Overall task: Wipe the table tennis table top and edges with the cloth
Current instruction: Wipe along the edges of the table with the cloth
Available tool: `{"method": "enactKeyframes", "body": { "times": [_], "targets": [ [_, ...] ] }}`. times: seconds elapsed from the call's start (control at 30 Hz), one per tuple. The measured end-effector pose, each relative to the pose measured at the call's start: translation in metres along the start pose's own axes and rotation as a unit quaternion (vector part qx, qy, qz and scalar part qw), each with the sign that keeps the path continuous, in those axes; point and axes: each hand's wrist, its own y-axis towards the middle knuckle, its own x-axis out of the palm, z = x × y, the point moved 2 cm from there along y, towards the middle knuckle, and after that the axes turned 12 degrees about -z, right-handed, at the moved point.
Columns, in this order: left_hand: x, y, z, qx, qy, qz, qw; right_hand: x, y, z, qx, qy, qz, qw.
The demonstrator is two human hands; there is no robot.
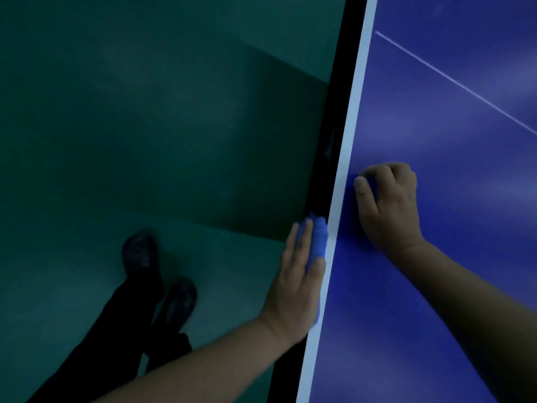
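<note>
Darkness covers the left part of the view, so the green floor (145, 141) and the two dark shoes (158, 274) with dark trouser legs are hard to make out. The table tennis table (465, 286) is cut off at the top, right and bottom, and only its blue top, its white border line (348, 141), a thin white centre line (453, 81) and the black side edge (328, 158) are visible. The blue cloth (315, 239) lies against this side edge, just below the white border line. The left hand (296, 283) presses it there with straight fingers, flat against the side of the table; the cloth comes out beyond the fingertips and a small part shows under the wrist, while the rest is hidden under the palm. The thumb touches the white border line. The right hand (389, 205) rests on the blue top, near the same edge and a little farther along than the left hand. Its fingers are curled under, with the knuckles toward the border line, and it holds nothing that I can see. Both forearms are bare and are cut off at the bottom.
</note>
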Motion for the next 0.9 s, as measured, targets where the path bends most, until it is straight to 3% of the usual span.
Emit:
{"method": "enactKeyframes", "body": {
  "times": [0.1,0.2,0.4,0.57,0.7,0.9],
  "targets": [
    [-0.002,0.001,0.002,0.025,0.037,0.001,0.999,-0.014,0.057,0.006,0.013,-0.017,-0.034,0.999],
    [-0.021,0.066,0.011,-0.003,0.044,-0.005,0.999,-0.005,0.093,0.010,0.051,-0.065,-0.078,0.994],
    [-0.057,0.180,0.050,0.013,0.043,0.067,0.997,0.000,0.098,0.012,0.051,-0.073,-0.055,0.995],
    [-0.030,0.091,0.020,0.046,0.052,0.052,0.996,0.000,0.098,0.011,0.041,-0.051,-0.045,0.997],
    [-0.008,0.042,0.012,-0.041,0.002,0.060,0.997,0.001,0.099,0.012,0.038,-0.049,-0.039,0.997],
    [-0.052,0.189,0.069,-0.014,0.026,0.098,0.995,-0.001,0.098,0.012,0.039,-0.056,-0.041,0.997]
  ]
}}
